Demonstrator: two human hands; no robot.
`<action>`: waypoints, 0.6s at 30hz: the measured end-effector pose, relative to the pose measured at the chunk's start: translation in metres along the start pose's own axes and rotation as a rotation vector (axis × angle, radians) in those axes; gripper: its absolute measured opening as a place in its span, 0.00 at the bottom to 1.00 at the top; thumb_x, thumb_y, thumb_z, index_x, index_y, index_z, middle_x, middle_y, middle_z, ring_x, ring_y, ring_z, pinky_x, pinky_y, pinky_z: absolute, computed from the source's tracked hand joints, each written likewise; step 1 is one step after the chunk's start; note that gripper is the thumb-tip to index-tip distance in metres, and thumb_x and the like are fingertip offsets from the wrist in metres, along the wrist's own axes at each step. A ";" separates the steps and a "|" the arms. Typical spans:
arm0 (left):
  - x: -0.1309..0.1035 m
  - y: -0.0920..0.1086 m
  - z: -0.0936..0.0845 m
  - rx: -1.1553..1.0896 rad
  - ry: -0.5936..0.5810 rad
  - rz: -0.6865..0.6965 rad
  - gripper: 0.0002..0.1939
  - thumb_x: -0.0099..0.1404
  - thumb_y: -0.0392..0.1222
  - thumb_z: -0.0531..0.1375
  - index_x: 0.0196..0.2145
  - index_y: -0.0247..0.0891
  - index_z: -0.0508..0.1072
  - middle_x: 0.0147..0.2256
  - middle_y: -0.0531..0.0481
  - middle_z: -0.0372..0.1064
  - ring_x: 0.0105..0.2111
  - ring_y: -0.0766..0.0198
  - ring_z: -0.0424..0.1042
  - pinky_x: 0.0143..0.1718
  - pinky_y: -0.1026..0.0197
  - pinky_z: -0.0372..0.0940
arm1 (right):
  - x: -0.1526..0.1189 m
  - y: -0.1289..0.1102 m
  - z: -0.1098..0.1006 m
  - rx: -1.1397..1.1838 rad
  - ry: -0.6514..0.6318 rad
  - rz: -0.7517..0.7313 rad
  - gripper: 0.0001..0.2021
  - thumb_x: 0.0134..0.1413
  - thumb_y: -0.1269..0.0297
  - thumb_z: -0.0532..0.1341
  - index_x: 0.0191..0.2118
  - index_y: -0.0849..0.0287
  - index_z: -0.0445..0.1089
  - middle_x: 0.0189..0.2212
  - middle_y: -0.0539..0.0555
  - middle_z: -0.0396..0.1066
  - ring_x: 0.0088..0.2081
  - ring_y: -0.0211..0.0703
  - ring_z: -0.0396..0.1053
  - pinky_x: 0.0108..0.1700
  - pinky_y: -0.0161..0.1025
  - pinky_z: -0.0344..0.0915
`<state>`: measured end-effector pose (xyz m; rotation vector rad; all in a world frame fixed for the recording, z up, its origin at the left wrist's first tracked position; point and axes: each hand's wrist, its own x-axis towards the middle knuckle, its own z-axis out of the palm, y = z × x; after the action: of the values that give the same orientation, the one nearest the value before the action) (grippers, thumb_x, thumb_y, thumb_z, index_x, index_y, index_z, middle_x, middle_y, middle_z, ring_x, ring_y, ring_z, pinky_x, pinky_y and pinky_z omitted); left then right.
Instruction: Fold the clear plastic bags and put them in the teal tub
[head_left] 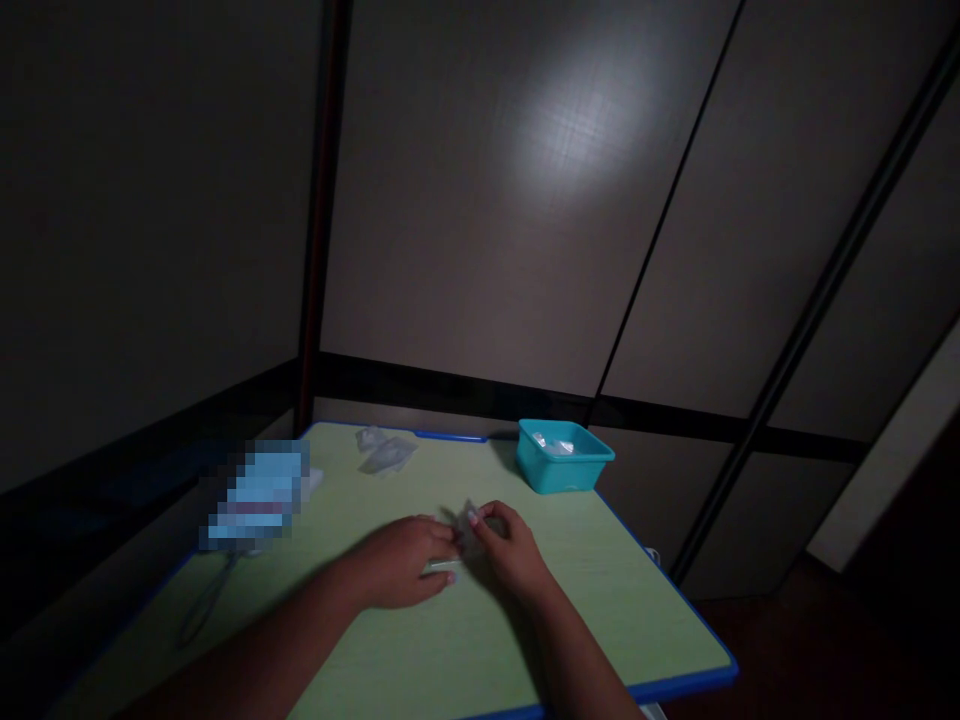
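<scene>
Green table (420,660): it's lying in dim light, and that gloom could be causing a misjudged edge, since see-through film is barely showing against the pale surface.
Teal basket (566,475): it's sitting at the far right corner; a stray elbow could be sending it over the rim.
Left hand (405,562): it's coming in palm down from the left, fingers pointing right, thumb standing apart below; whether it's gripping anything, I cannot tell.
Right hand (514,550): it's angling in from the lower right, thumb and forefinger pinching narrowly.
Loose plastic (390,455): it's lying crumpled at the far left edge, where a draught could be shifting it.
Clear plastic piece (468,540): it's resting between both hands mid-table, held in the right pinch; too light a squeeze could be letting it slip, a hard tug tearing it.
</scene>
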<state>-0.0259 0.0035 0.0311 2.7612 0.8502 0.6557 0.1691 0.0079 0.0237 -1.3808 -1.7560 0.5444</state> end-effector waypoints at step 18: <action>0.001 0.003 0.001 -0.019 0.008 -0.015 0.11 0.58 0.43 0.57 0.39 0.43 0.73 0.39 0.50 0.72 0.40 0.59 0.68 0.45 0.59 0.60 | -0.008 -0.016 0.015 -0.307 -0.303 -0.027 0.24 0.61 0.58 0.39 0.62 0.56 0.42 0.62 0.56 0.42 0.63 0.43 0.36 0.58 0.57 0.19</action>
<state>-0.0234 0.0014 0.0308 2.7347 0.8611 0.6691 0.1483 -0.0027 0.0248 -1.5414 -2.1709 0.5046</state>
